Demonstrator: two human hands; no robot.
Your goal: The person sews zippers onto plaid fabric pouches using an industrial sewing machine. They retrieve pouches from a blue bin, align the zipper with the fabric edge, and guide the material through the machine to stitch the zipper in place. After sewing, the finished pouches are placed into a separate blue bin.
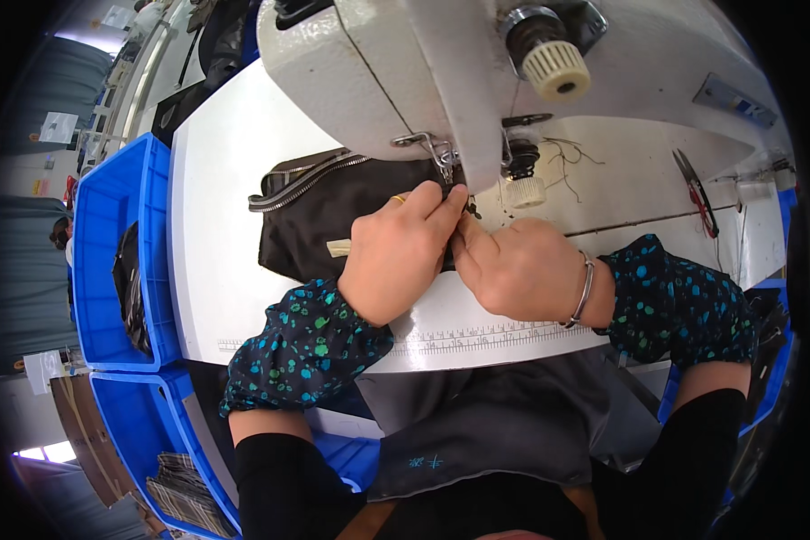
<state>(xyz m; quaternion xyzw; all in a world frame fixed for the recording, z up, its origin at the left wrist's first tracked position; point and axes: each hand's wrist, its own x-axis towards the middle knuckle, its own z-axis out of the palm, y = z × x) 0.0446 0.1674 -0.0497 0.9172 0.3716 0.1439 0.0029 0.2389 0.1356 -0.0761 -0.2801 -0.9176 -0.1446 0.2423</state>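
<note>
A dark piece of fabric (301, 236) with a metal zipper (306, 183) along its far edge lies on the white sewing table, under the needle area of a sewing machine (378, 72). A small cream label (338, 247) shows on it. My left hand (400, 252) presses on the fabric with its fingers bunched at the presser foot (445, 162). My right hand (513, 265) meets it there, thumb and fingers pinched at the fabric's right edge. Both hands' fingertips are close together, and the exact bit they grip is partly hidden.
Thread snips (700, 198) and loose dark threads (567, 166) lie right of the needle. A printed ruler (477, 340) runs along the table's near edge. Blue bins (157, 261) holding fabric stand at the left; a dark grey cloth (495, 423) covers my lap.
</note>
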